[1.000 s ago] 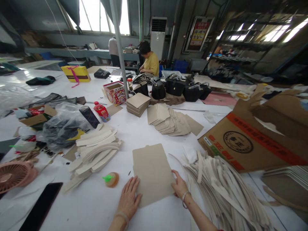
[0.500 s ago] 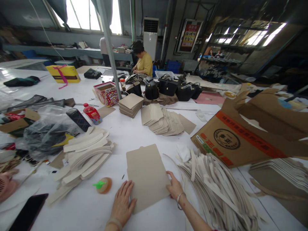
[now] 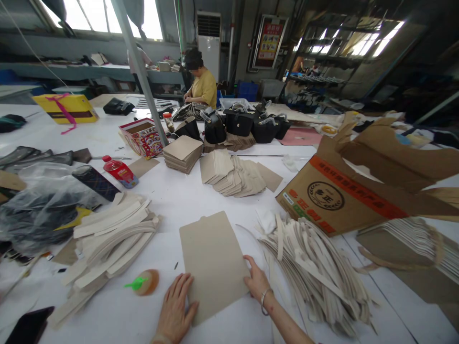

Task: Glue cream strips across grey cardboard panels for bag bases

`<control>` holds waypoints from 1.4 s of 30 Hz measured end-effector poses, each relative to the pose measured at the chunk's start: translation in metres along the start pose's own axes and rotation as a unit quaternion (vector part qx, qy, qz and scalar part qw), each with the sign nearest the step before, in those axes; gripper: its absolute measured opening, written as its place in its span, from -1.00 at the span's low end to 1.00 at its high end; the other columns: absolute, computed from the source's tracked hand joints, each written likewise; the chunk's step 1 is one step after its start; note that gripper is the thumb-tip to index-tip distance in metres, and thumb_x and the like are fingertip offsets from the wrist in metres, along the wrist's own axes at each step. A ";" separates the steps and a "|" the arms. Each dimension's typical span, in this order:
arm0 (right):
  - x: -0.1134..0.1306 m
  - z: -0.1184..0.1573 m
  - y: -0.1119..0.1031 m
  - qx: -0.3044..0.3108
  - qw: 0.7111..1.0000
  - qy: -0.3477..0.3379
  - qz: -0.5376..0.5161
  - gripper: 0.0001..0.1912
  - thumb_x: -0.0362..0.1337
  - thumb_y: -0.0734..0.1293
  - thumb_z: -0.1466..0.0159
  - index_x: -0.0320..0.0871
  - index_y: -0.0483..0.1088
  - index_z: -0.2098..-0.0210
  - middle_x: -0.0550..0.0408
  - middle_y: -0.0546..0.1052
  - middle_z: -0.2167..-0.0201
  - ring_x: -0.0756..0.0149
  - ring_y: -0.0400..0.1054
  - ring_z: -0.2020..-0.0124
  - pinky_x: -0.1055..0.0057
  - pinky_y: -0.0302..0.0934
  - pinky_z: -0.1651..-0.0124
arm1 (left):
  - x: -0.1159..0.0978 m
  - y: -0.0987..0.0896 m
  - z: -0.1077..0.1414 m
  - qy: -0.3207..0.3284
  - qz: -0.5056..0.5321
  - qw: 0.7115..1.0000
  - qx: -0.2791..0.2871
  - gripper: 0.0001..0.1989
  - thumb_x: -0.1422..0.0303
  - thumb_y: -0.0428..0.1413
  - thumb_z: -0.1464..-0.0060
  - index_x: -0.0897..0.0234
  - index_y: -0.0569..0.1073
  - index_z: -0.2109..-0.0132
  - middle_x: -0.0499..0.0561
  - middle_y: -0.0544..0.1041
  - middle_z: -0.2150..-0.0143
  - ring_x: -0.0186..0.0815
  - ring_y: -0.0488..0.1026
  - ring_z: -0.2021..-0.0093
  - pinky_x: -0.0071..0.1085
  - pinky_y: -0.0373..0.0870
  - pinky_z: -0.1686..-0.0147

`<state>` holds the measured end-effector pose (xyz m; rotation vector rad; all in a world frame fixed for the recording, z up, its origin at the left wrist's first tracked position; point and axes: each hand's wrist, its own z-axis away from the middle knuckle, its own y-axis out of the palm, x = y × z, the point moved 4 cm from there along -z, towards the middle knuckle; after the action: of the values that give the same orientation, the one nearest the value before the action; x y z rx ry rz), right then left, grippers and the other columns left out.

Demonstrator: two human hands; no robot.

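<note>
A flat beige cardboard sheet [image 3: 213, 263] with rounded corners and a small tab on its far edge lies on the white table in front of me. My left hand [image 3: 176, 306] rests flat at its near left edge, fingers stretched out and thumb touching the board. At the right edge, my right hand [image 3: 256, 282] grips the board between thumb and curled fingers, with the index finger pointing forward. Left of the sheet stands a small amber glue bottle [image 3: 148, 282] with a green nozzle. A heap of pale cardboard strips [image 3: 315, 272] lies close to my right hand.
Curved card pieces [image 3: 114, 234] lie to the left, a phone [image 3: 28, 327] at the near left. Beyond are a squared card stack [image 3: 182, 154], a fanned card stack [image 3: 231, 174], black handbags [image 3: 240, 122] and a metal post [image 3: 139, 71]. An open carton [image 3: 322, 196] stands right. A co-worker [image 3: 202, 86] sits opposite.
The view has turned slightly right, so things appear farther left. Both hands stay at the sheet's edges. A small step in the sheet's left edge no longer shows.
</note>
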<state>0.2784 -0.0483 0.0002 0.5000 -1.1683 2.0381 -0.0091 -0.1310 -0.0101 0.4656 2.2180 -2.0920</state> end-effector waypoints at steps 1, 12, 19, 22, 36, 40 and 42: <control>0.001 0.000 -0.001 0.000 1.000 0.002 0.004 -0.33 -0.44 0.15 0.05 0.00 0.10 -0.08 0.29 0.31 0.62 0.47 0.17 0.67 0.55 0.04 0.53 | 0.000 -0.001 -0.001 0.001 -0.002 1.000 -0.001 -0.45 0.15 -0.02 -0.03 0.14 0.15 -0.17 0.00 0.27 -0.17 -0.18 0.15 -0.18 -0.24 0.23 -0.05; -0.003 -0.005 0.002 0.017 0.998 0.034 -0.054 -0.37 -0.43 0.16 0.07 0.01 0.14 -0.02 0.32 0.29 0.64 0.48 0.16 0.70 0.56 -0.01 0.59 | -0.002 0.000 0.001 0.019 -0.046 0.998 -0.030 -0.44 0.14 -0.02 -0.04 0.12 0.12 -0.19 -0.05 0.27 -0.17 -0.23 0.12 -0.18 -0.28 0.19 -0.05; -0.002 -0.024 0.000 -0.052 0.995 0.067 -0.057 -0.78 -0.35 0.23 0.04 -0.16 0.32 0.34 0.23 0.35 0.64 0.39 0.27 0.55 0.51 0.08 0.48 | -0.004 0.002 -0.002 0.006 -0.060 0.997 -0.043 -0.44 0.15 0.00 -0.02 0.13 0.14 -0.18 -0.06 0.28 -0.16 -0.24 0.12 -0.18 -0.30 0.09 -0.08; 0.000 -0.027 0.003 -0.083 0.992 0.079 -0.045 -0.87 -0.30 0.24 0.02 -0.17 0.30 0.43 0.15 0.39 0.57 0.35 0.29 0.49 0.47 0.10 0.40 | -0.005 0.001 -0.003 0.003 -0.055 0.998 -0.041 -0.45 0.16 0.00 -0.02 0.13 0.17 -0.16 -0.04 0.29 -0.15 -0.22 0.13 -0.18 -0.27 0.07 -0.09; 0.040 -0.007 -0.005 -0.058 0.985 -0.084 -0.143 -0.64 -0.47 0.14 0.01 -0.15 0.35 0.22 0.11 0.42 0.40 0.32 0.31 0.34 0.47 0.18 0.30 | -0.009 -0.009 -0.018 -0.103 0.088 0.991 -0.019 -0.56 0.12 0.06 0.05 0.15 0.35 0.01 0.05 0.43 0.00 -0.11 0.32 -0.01 -0.11 0.14 -0.03; 0.054 0.011 -0.005 -0.102 0.975 -0.197 0.029 -0.57 -0.51 0.10 -0.09 -0.07 0.34 0.11 0.08 0.36 0.34 0.32 0.26 0.32 0.43 0.13 0.25 | -0.047 -0.013 -0.054 -0.202 0.357 0.910 0.064 -0.63 0.12 0.06 0.03 0.23 0.37 0.11 0.05 0.49 0.20 -0.24 0.41 0.22 -0.30 0.34 0.19; 0.060 0.020 0.003 -0.106 0.954 -0.254 0.117 -0.61 -0.50 0.09 -0.15 -0.06 0.34 0.13 0.08 0.34 0.38 0.30 0.22 0.34 0.40 0.08 0.28 | -0.068 -0.011 -0.076 -0.258 0.491 0.828 0.089 -0.63 0.12 0.05 0.02 0.27 0.36 0.13 0.05 0.48 0.23 -0.26 0.42 0.22 -0.34 0.35 0.19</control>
<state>0.2361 -0.0430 0.0466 0.8439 -1.8057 2.0007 0.0651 -0.0684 0.0232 0.7289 1.0822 -1.5531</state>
